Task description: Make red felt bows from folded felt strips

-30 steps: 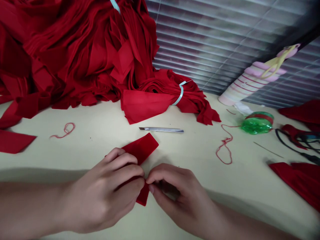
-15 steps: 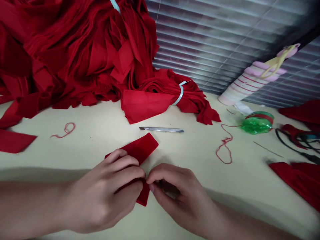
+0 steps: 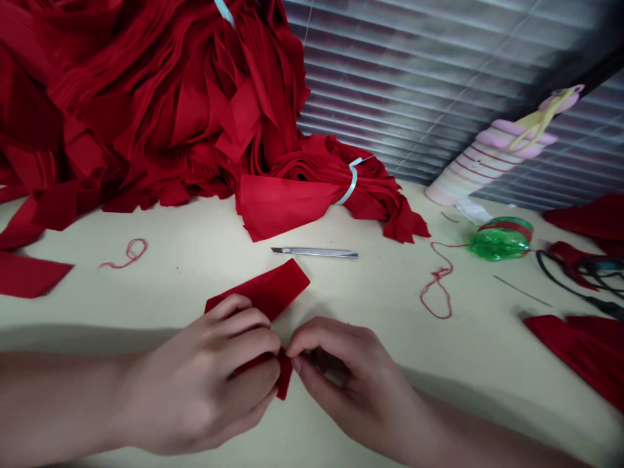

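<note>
Centrally, fingers (image 3: 258, 339) on red cloth (image 3: 273, 289), striped bottle (image 3: 472, 168), contents hidden

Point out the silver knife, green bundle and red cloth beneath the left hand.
Silver knife (image 3: 322, 253), head view: handle.
Green bundle (image 3: 498, 246), head view: front side.
Red cloth (image 3: 270, 290), head view: exposed upper part.

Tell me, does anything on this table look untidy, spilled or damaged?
Slightly untidy: a loose curl of red thread lies left on the table, and the trailing thread from the green object on the right is tangled, not wound. I see no spill or damage; the left hand covers part of the red fabric.
</note>
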The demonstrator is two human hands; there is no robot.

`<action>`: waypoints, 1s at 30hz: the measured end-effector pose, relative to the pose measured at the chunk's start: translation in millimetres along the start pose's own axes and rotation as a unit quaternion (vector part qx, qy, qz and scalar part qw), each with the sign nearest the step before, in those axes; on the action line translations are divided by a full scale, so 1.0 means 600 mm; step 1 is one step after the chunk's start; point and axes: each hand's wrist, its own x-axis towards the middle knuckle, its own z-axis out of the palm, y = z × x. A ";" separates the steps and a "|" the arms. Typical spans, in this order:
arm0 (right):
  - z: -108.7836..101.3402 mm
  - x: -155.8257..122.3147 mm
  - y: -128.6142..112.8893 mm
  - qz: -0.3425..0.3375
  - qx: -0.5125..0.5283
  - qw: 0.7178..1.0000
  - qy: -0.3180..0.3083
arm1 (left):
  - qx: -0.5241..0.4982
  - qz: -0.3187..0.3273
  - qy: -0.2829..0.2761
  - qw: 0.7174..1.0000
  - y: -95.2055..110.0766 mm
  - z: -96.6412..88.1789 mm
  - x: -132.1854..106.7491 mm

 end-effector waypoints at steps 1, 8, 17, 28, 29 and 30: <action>0.000 -0.001 0.000 0.002 0.001 1.000 -0.002 | -0.003 0.000 -0.006 1.000 0.000 0.000 0.000; 0.001 0.000 -0.001 0.007 0.010 1.000 -0.009 | -0.007 0.005 -0.016 1.000 -0.002 -0.001 0.000; 0.000 0.001 -0.002 0.005 0.003 1.000 -0.009 | -0.008 0.009 0.003 1.000 -0.001 0.000 -0.001; 0.000 0.003 0.001 0.003 0.001 1.000 -0.009 | -0.004 0.012 -0.001 1.000 -0.001 0.001 0.003; -0.001 0.003 0.000 0.004 0.001 1.000 -0.009 | -0.007 0.015 -0.001 1.000 -0.001 0.001 0.002; -0.001 0.003 0.000 0.004 0.000 1.000 -0.010 | -0.008 0.016 -0.001 1.000 -0.001 0.001 0.002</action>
